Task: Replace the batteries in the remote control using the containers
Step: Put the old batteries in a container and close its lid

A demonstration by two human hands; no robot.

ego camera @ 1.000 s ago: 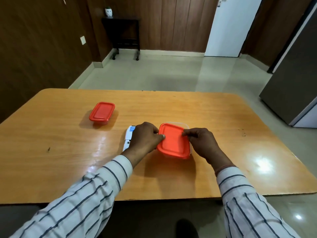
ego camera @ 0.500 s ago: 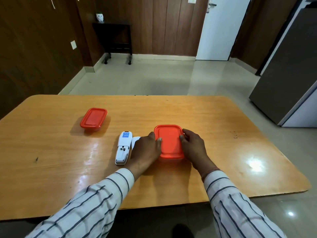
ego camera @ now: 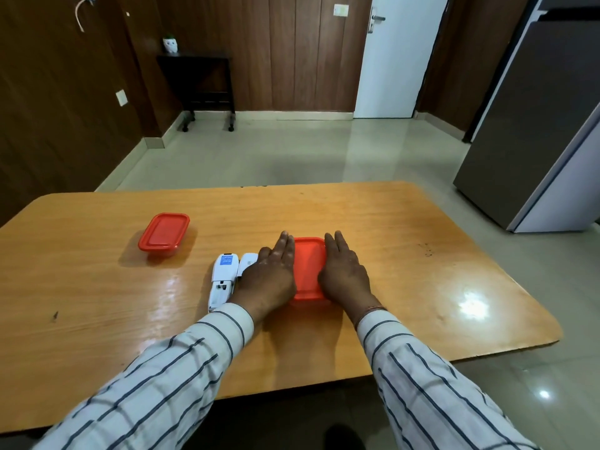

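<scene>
Both hands lie flat on the red-lidded container (ego camera: 308,271).
Fingers straight and gripping nothing, the left hand (ego camera: 272,274) and right hand (ego camera: 344,271) press its lid edges; the remote (ego camera: 222,280) and white cover (ego camera: 246,262) lie just left of it, and a second container (ego camera: 164,233) sits farther left.

The left sleeve (ego camera: 181,362) and right sleeve (ego camera: 422,371) are white with thin dark stripes.
</scene>
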